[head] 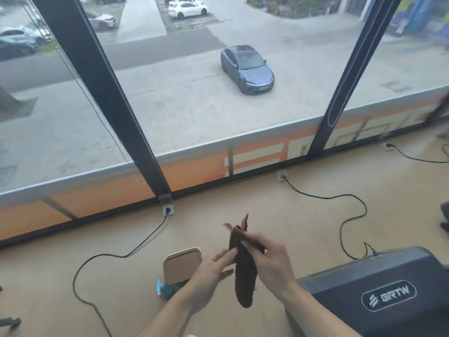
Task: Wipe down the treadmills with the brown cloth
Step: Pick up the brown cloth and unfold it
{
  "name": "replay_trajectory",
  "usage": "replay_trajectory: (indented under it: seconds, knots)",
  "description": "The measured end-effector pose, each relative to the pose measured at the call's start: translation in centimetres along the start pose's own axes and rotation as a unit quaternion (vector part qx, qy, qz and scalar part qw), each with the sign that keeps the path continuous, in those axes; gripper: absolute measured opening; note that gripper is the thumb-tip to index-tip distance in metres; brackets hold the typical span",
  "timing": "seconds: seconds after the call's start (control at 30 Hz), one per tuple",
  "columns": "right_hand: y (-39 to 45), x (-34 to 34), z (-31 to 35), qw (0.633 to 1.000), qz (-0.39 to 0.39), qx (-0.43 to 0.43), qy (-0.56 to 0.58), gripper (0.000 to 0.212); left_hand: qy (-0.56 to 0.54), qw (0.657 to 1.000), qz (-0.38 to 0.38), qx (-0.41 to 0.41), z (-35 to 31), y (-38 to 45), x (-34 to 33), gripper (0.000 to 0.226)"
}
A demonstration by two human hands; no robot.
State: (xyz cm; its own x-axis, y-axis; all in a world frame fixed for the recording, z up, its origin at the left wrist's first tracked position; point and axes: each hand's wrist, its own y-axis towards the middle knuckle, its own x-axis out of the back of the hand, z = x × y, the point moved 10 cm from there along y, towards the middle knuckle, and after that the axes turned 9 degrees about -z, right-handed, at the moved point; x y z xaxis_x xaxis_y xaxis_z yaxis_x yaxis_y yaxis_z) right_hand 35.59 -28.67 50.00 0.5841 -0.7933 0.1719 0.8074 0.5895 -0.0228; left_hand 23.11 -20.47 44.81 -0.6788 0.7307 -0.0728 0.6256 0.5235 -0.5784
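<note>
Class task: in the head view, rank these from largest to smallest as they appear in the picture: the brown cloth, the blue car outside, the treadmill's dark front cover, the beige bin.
1. treadmill's dark front cover
2. blue car, though distance shrinks it
3. brown cloth and beige bin: too alike to rank

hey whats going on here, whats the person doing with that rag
A person stands by a big window holding a brown cloth in front of them. The right hand grips it near the top, so most of it hangs down, while the left hand touches its side with straight fingers. The cloth is bunched and not on any surface yet. A dark treadmill sits just to the right, untouched, and a spray bottle stands on the floor below the hands.
</note>
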Motion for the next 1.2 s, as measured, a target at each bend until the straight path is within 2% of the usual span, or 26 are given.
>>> replay_trajectory:
  seconds: [0.17, 0.3, 0.4, 0.47, 0.53, 0.63, 0.7, 0.77, 0.83, 0.97, 1.07, 1.2]
  knots:
    - [-2.0, 6.5, 3.0, 0.997, -0.024, 0.035, -0.067, 0.027, 0.092, 0.989, 0.039, -0.109, -2.2, -2.6, -3.5, 0.021]
    - [-4.3, 9.8, 6.7, 0.994, -0.016, 0.061, -0.094, 0.02, 0.103, 0.977, 0.109, -0.152, -4.7, -4.8, -6.1, 0.046]
    - [-6.5, 11.4, 8.7, 0.997, -0.025, 0.041, -0.059, 0.021, 0.16, 0.958, 0.183, -0.15, -4.5, -6.4, -8.8, 0.038]
    - [-8.2, 12.7, 9.8, 0.997, -0.056, 0.039, -0.024, 0.02, 0.248, 0.929, 0.231, -0.147, -2.7, -7.5, -10.4, 0.029]
    - [-9.6, 14.4, 10.4, 0.993, -0.111, 0.044, 0.003, 0.015, 0.35, 0.896, 0.238, -0.137, 0.3, -6.9, -10.1, 0.023]
    - [-12.2, 17.6, 9.5, 0.98, -0.196, 0.02, 0.018, 0.012, 0.442, 0.861, 0.238, -0.076, 6.7, -5.8, -7.3, 0.042]
    - [-13.9, 19.9, 8.0, 0.972, -0.229, -0.027, 0.045, 0.011, 0.393, 0.891, 0.224, -0.045, 8.4, -6.3, -5.6, 0.052]
    - [-15.6, 21.9, 6.1, 0.964, -0.247, -0.087, 0.054, 0.003, 0.292, 0.934, 0.204, -0.013, 8.0, -8.1, -4.9, 0.047]
    - [-17.3, 23.5, 3.9, 0.953, -0.27, -0.136, 0.036, 0.01, 0.244, 0.951, 0.188, -0.013, 6.7, -9.7, -5.1, 0.042]
    - [-20.5, 24.9, 1.1, 0.928, -0.325, -0.177, 0.03, 0.013, 0.213, 0.971, 0.096, -0.054, 4.3, -13.0, -7.5, 0.043]
    - [-22.7, 22.3, 0.0, 0.939, -0.281, -0.186, 0.065, 0.011, 0.207, 0.974, 0.053, -0.077, 3.9, -16.3, -10.6, 0.046]
    - [-26.2, 17.4, 0.1, 0.971, -0.16, -0.143, 0.106, 0.015, 0.184, 0.979, -0.006, -0.089, 4.9, -20.3, -14.1, 0.049]
